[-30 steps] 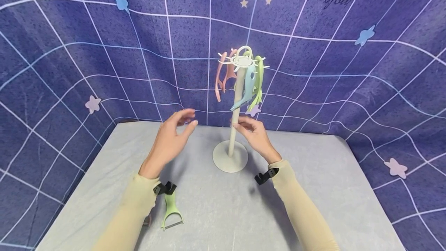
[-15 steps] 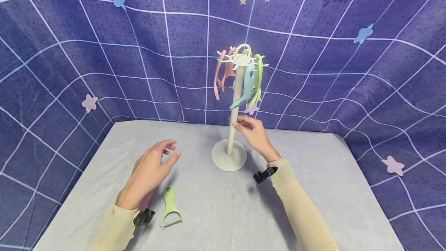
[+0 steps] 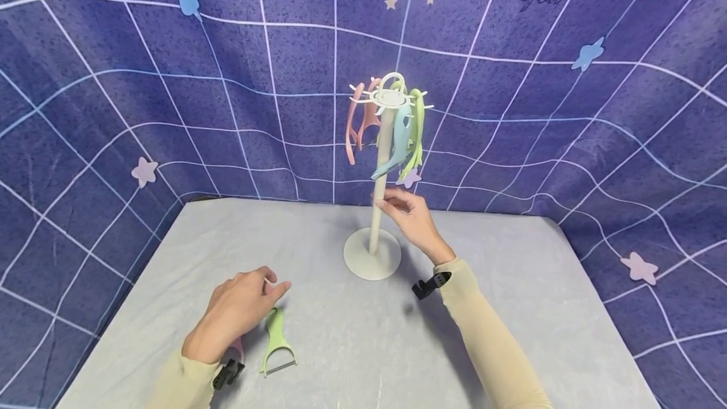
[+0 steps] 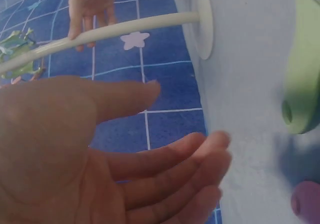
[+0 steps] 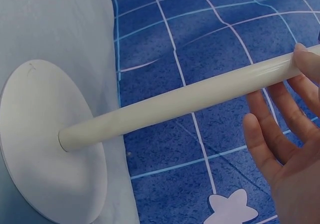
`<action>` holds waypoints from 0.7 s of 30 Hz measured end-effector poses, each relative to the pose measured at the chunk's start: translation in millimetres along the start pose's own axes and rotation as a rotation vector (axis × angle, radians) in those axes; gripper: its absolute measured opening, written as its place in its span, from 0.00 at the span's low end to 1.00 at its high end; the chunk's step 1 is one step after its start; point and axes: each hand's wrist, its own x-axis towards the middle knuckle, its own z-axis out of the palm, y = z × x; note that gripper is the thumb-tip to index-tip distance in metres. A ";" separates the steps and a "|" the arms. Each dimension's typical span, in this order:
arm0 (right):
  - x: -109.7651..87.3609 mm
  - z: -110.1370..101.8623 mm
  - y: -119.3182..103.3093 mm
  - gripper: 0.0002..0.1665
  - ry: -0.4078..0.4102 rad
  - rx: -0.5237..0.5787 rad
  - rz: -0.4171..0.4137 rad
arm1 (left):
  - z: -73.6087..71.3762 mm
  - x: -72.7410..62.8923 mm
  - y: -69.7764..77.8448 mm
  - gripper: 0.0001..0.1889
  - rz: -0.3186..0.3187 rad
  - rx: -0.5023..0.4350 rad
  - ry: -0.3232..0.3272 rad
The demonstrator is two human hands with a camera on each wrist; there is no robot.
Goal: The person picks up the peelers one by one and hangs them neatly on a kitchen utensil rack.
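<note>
My right hand (image 3: 413, 219) pinches the pole of a cream-coloured hanging stand (image 5: 190, 99) partway up, thumb on the near side. Pink peelers (image 3: 353, 125), a blue peeler (image 3: 401, 134) and green peelers (image 3: 419, 125) hang from its ring of hooks. Low at the left, my left hand (image 3: 241, 302) holds nothing, its fingers loosely bent and thumb apart. Just beside it lies a green peeler (image 3: 276, 336), handle end toward the fingers. A pink peeler (image 4: 307, 201) lies left of that one, mostly hidden beneath my left wrist in the head view.
The stand's round base (image 3: 363, 264) rests on a table with a pale grey cloth (image 3: 483, 308). Behind and at both sides hangs a blue gridded curtain (image 3: 272, 68) with stars, close to the table's back edge.
My left hand has come down and back toward the near left, from beside the stand to the peelers on the table. The right hand keeps its hold on the pole.
</note>
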 end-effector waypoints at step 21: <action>1.7 1.2 -3.9 0.14 0.000 -0.013 0.009 | 19.0 -8.1 3.4 0.25 -0.033 0.205 -0.166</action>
